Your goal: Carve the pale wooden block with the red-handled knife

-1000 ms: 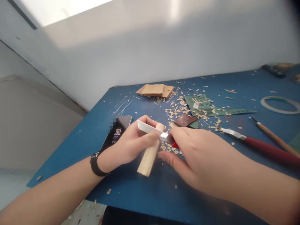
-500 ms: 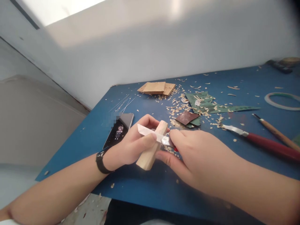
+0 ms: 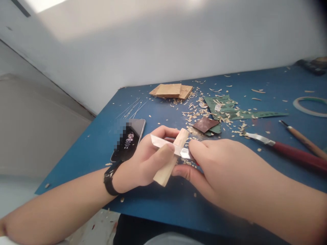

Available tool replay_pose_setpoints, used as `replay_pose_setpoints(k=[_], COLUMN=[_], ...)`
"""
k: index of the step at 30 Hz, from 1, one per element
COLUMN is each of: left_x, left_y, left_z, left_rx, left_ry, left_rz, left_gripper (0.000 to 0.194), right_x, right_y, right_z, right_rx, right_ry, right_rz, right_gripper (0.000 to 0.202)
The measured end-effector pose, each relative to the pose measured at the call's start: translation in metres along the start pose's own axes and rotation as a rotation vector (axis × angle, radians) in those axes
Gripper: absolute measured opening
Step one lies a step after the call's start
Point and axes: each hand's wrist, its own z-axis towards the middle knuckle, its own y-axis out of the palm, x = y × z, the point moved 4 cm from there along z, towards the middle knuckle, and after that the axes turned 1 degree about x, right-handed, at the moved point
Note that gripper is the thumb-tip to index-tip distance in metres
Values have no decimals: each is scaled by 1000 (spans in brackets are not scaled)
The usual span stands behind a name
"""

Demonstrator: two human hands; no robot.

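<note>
My left hand [image 3: 145,161] grips a pale wooden block [image 3: 171,159], tilted with its top end toward the far right. Its thumb presses on the flat metal blade of a carving knife [image 3: 166,145] that lies across the block. My right hand [image 3: 224,163] holds the knife's handle, of which only a sliver of red shows under the fingers. Both hands hover just above the near part of the blue table [image 3: 158,200]. A black band circles my left wrist.
A phone [image 3: 129,139] lies left of my hands. Wood shavings [image 3: 196,114], green and brown sandpaper sheets [image 3: 219,110] and flat wood pieces [image 3: 171,91] lie farther back. A red-handled chisel [image 3: 283,149], a wooden-handled tool [image 3: 302,139] and a tape ring [image 3: 310,106] lie on the right.
The block has tilted further, its top end swinging to the right, and the blade sits slightly lower along it. Both hands keep their grip in nearly the same place.
</note>
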Motion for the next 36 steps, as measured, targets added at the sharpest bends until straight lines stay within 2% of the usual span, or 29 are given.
replay_pose_setpoints(k=[6, 16, 21, 26, 30, 36], left_x=[3, -4, -5, -10, -15, -16], left_y=[7, 9, 11, 14, 14, 16], left_z=[1, 4, 6, 10, 16, 16], left_rx=[93, 220, 221, 245, 297, 253], left_ry=[-101, -136, -119, -126, -146, -83], left_rz=[-102, -140, -142, -228, -270, -279], left_gripper=[53, 60, 52, 49, 57, 54], right_x=[9, 8, 8, 8, 8, 6], right_y=[1, 0, -1, -7, -5, -4], right_z=[3, 7, 8, 9, 7, 8], right_rx=[25, 19, -61, -39, -43, -48], right_ry=[26, 74, 139, 157, 163, 132], right_rz=[-32, -51, -81, -48, -37, -61], right_gripper=[44, 42, 40, 38, 45, 48])
